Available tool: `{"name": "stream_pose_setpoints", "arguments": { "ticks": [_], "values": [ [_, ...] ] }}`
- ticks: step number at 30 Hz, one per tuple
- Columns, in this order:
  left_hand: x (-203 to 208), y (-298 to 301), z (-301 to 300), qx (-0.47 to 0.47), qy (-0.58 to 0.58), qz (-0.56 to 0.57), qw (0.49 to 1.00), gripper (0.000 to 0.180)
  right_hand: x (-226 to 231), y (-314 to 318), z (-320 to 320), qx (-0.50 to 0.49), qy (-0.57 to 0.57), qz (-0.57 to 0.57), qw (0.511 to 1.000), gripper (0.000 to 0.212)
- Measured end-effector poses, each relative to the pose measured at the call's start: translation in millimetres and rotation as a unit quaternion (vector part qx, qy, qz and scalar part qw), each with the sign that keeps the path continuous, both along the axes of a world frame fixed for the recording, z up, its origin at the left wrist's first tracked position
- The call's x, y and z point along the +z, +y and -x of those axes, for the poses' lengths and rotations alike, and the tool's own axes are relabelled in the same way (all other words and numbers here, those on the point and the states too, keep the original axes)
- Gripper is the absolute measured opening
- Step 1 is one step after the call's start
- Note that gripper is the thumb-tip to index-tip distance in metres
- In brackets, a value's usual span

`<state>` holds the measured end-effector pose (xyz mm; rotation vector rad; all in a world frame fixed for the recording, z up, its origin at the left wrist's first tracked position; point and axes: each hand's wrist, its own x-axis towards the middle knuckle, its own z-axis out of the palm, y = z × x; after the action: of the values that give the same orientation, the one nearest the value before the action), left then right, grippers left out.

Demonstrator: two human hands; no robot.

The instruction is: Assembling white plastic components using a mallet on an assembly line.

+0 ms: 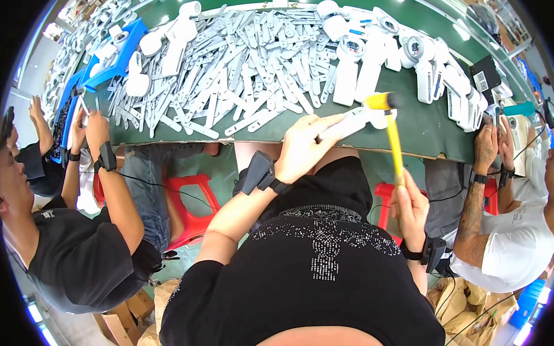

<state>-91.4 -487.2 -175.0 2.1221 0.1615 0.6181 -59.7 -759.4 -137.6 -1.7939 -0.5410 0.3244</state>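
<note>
My left hand [306, 146] grips a long white plastic part [348, 123] with a rounded end, just past the table's near edge. My right hand [411, 206] is closed round the lower handle of a mallet [395, 147]. Its yellow handle points up and away from me. The yellow and black mallet head is over the part's rounded end, slightly blurred; whether it touches cannot be made out. Beyond my hands lies a wide pile of flat grey-white plastic strips [243, 64]. White round-headed units with long handles [354, 72] lie heaped to the right.
A blue tray [139, 32] with white parts stands at the back left of the green table [269, 132]. A black box [486, 77] is at the right. Co-workers sit on both sides, their hands at the table. Red stools [196, 221] stand below.
</note>
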Motion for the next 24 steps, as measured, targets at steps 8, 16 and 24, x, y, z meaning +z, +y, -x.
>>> {"name": "stream_pose_setpoints", "arguments": {
  "ticks": [8, 16, 24],
  "values": [
    [-9.2, 4.1, -24.4, -0.299, 0.191, 0.725, 0.590, 0.040, -18.8, -3.9, -2.5, -0.101, 0.074, -0.130, 0.984, 0.038],
    [25.7, 12.1, -18.2, -0.175, 0.226, 0.667, 0.688, 0.040, -28.9, 9.8, -18.4, -0.079, 0.113, -0.153, 0.979, 0.038],
    [19.5, 27.0, -46.1, 0.170, 0.149, -0.234, 0.946, 0.034, -32.4, 16.2, -24.4, -0.055, 0.121, -0.167, 0.977, 0.039]
  ]
}}
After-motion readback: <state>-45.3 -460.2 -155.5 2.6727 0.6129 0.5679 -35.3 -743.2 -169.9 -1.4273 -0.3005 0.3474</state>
